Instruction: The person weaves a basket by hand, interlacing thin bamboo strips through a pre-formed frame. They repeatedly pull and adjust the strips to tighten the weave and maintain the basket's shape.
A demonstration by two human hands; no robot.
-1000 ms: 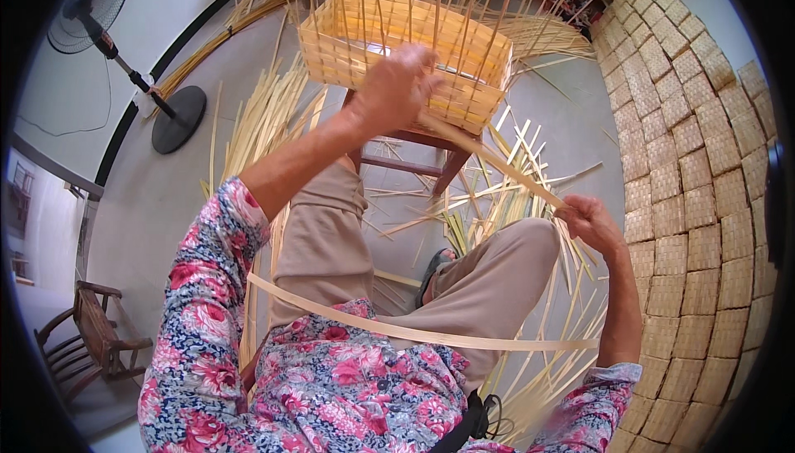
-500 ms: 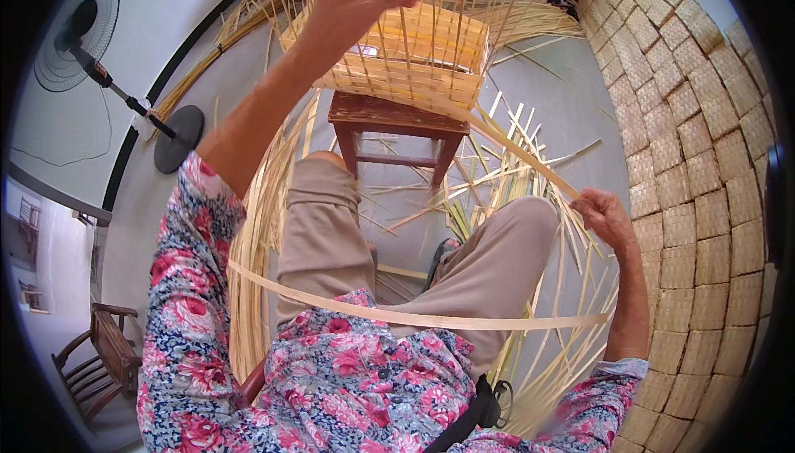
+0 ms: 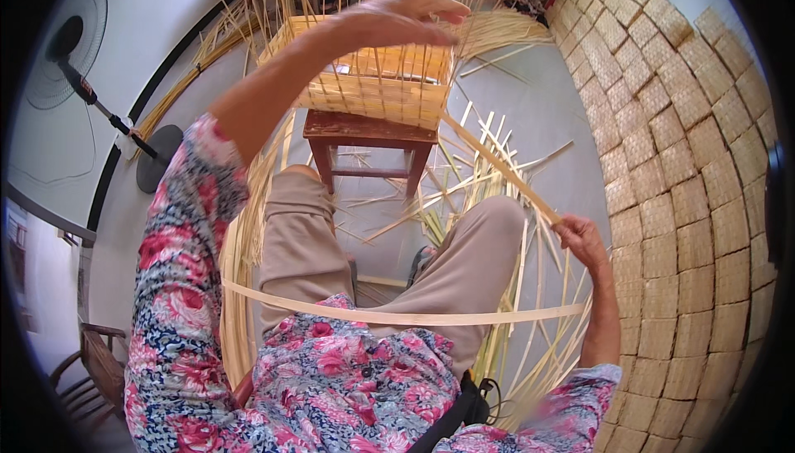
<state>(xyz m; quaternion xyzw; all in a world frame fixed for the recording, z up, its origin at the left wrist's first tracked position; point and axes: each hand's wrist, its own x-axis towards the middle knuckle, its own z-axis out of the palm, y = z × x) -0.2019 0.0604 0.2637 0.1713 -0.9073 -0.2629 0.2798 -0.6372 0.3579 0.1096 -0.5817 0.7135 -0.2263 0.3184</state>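
Observation:
A woven bamboo basket (image 3: 373, 93) with tall upright stakes sits on a red-brown wooden stool (image 3: 368, 123). My left hand (image 3: 414, 18) is raised over the basket among the stakes, slightly blurred, with fingers stretched out and apart. My right hand (image 3: 580, 238) is closed on a long flat bamboo strip (image 3: 501, 167) that runs up to the basket's lower right corner. Another pale strip (image 3: 406, 317) lies curved across my lap.
Loose strips (image 3: 468, 188) litter the floor around the stool and my legs. A standing fan (image 3: 74, 55) is at the left, above a wooden chair (image 3: 99, 374). Stacked woven squares (image 3: 662, 204) fill the right side. Long bundles (image 3: 497, 35) lie at the back.
My left hand rose from the basket's front wall to among the stakes, then moved right and its fingers straightened out. My right hand still holds the strip, slightly lower in the picture.

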